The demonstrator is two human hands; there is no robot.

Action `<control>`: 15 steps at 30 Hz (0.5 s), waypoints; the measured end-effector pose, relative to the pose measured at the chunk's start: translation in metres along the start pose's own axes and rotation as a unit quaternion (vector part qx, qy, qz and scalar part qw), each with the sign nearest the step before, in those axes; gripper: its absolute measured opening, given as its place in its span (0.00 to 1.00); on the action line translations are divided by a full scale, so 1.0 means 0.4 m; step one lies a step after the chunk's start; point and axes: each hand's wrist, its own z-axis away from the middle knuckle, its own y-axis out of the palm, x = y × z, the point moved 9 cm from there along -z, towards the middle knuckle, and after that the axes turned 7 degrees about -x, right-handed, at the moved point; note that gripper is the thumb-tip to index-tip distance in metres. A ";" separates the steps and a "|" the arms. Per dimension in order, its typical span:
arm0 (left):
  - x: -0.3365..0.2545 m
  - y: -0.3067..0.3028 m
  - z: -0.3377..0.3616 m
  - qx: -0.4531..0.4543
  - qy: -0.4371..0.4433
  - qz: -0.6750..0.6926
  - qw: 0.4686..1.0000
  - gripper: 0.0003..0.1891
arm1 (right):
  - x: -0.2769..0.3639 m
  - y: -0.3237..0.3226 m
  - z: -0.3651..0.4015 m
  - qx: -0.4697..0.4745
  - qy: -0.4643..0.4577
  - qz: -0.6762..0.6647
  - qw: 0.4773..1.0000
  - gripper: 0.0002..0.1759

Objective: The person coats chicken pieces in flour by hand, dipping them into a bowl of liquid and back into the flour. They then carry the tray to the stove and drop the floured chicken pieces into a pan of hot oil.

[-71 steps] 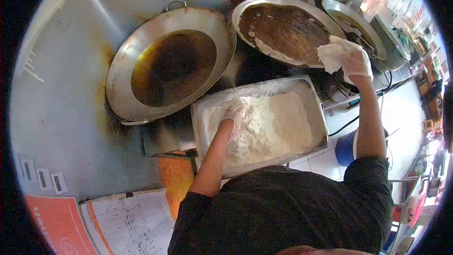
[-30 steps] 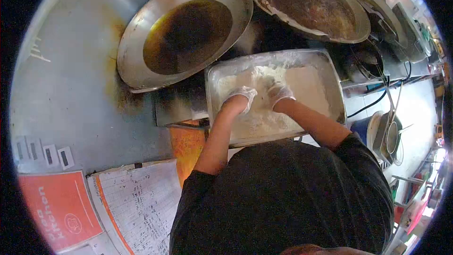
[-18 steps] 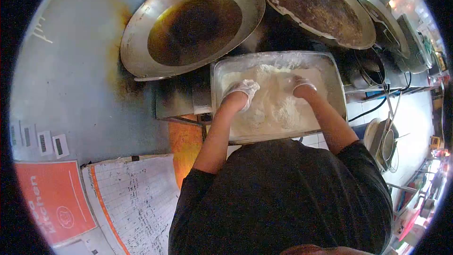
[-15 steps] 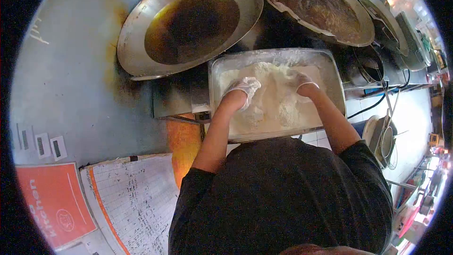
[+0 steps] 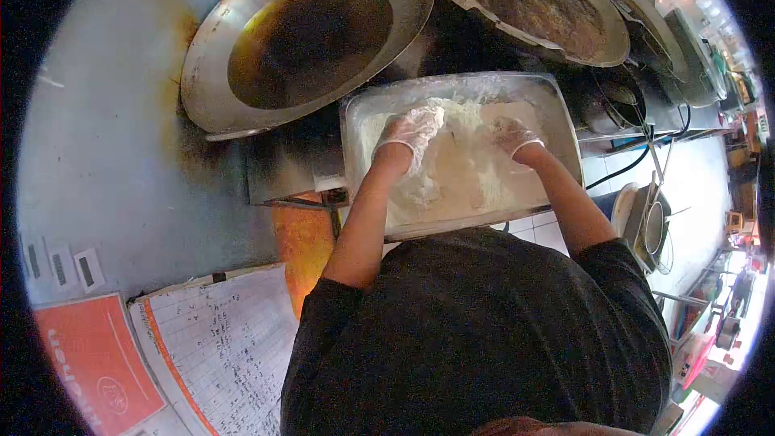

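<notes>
A metal tray (image 5: 569, 125) holds a bed of pale, flour-like powder (image 5: 460, 186). My left hand (image 5: 406, 136), in a clear plastic glove, is over the left part of the powder. Its fingers are curled and caked white around something I cannot make out. My right hand (image 5: 517, 139), gloved too, reaches into the powder on the right side; its fingers are dusted and blurred into the powder. Between the hands the powder lies in uneven ridges, with a small clump (image 5: 421, 192) below the left hand.
Beyond the tray stand a wide pan of dark oil (image 5: 315, 44) and another pan with brown, bubbly contents (image 5: 529, 4). A handwritten notebook (image 5: 222, 339) and an orange printed sheet (image 5: 97, 359) lie at lower left. Strainers (image 5: 655, 226) are at the right.
My left hand has turned, its fingers now pointing up and right. My right hand has shifted slightly, showing more of its back. The whole view has moved a little to the left.
</notes>
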 end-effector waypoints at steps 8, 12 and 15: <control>0.017 -0.007 -0.007 0.004 -0.005 0.018 1.000 0.17 | 0.015 -0.171 0.028 0.079 0.098 0.128 0.984 0.12; 0.064 -0.009 -0.020 -0.046 0.025 -0.028 0.998 0.17 | -0.022 -0.180 0.043 0.055 0.127 0.131 0.982 0.17; 0.109 0.039 -0.024 -0.004 -0.079 0.142 0.987 0.17 | 0.008 -0.266 0.067 -0.045 0.141 0.105 0.983 0.16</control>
